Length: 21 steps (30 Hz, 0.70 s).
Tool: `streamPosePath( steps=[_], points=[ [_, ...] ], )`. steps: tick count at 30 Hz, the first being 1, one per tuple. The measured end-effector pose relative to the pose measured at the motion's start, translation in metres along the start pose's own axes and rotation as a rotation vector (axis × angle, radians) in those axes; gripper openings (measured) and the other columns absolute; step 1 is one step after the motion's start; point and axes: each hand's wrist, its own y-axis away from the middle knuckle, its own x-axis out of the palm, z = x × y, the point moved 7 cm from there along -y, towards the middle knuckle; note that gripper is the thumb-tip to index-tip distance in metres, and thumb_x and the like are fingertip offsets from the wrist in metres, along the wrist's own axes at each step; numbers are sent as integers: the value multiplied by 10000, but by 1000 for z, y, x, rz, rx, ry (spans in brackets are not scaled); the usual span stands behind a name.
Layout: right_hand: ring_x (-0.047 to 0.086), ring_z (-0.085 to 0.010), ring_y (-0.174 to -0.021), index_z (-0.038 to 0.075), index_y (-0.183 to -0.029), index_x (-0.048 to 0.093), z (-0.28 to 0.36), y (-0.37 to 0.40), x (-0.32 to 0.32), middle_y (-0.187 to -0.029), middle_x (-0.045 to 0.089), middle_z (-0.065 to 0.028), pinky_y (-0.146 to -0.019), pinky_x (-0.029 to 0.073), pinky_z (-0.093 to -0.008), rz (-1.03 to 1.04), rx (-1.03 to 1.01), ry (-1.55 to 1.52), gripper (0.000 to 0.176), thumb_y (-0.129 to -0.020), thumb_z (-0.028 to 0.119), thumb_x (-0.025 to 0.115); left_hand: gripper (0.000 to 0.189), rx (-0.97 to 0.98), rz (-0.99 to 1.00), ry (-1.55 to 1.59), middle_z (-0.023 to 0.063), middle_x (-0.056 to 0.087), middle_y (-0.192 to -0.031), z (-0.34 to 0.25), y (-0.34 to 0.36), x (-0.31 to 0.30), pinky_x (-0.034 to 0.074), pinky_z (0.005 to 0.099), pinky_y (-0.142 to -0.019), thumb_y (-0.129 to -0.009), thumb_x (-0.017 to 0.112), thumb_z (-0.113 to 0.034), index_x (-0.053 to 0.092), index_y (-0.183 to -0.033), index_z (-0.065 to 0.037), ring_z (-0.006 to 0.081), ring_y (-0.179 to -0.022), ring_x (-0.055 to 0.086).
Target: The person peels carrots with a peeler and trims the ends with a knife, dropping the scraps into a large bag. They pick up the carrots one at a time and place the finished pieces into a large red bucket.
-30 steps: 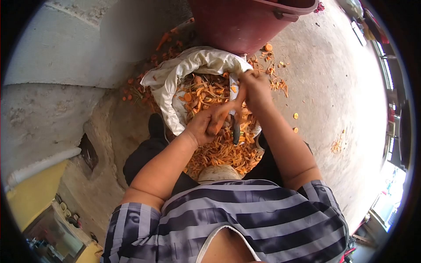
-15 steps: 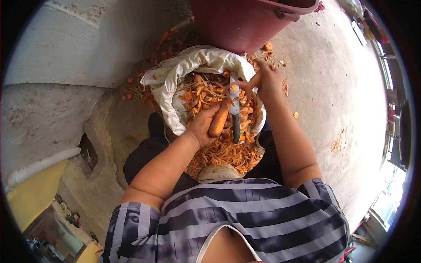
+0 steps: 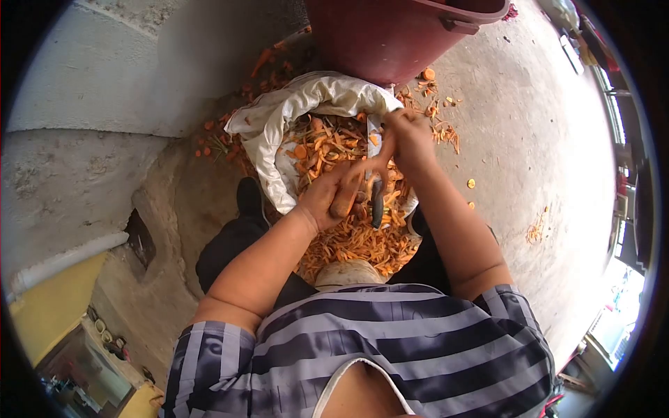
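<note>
Carrot point(image 3: 348, 191) held over an open white sack point(image 3: 279, 118), between 2 hands, tilted, lower end in the left hand point(image 3: 322, 198).

- Left hand: closed around the carrot's lower end.
- Right hand point(image 3: 410, 139): fingers curled shut at the carrot's upper end. Cannot tell whether it pinches a small tool, a strip of peel or the carrot itself.
- Knife point(image 3: 376, 205), dark handle, shows just beside the left hand, over the peels. Unclear whether a hand holds it or it rests there.
- Sack mouth rolled back. Inside, a deep heap of orange peels point(image 3: 355, 240) with some round end-pieces.
- More scraps point(image 3: 439, 129) scattered on the concrete floor point(image 3: 529, 139) near the sack.
- Red bucket point(image 3: 390, 42) stands just beyond the sack. Its inside is out of view.

Judgement: well into the work. The heap suggests many carrots already peeled. This 1 looks part-way done, though how much skin is left is too small to tell. No unpeeled stock in view, so the remainder cannot be gauged.
</note>
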Motion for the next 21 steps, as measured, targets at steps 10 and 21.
streamPosePath(
  steps=[10, 21],
  points=[
    [500, -139, -507, -12, -824, 566, 17, -18, -41, -640, 542, -68, -451, 407, -289, -327, -68, -35, 253, -751, 222, 630, 298, -56, 53, -48, 54, 549, -895, 9, -7, -9, 506, 275, -564, -905, 429, -352, 502, -1071, -116, 145, -743, 576],
    [482, -116, -508, 3, -756, 583, 0, -30, -50, -604, 518, -36, -448, 370, -246, -379, -39, 8, 186, -726, 170, 660, 313, -30, -55, -93, 41, 534, -809, 10, -5, -4, 449, 243, -520, -932, 368, -328, 493, -1076, -80, 137, -655, 514]
  ],
)
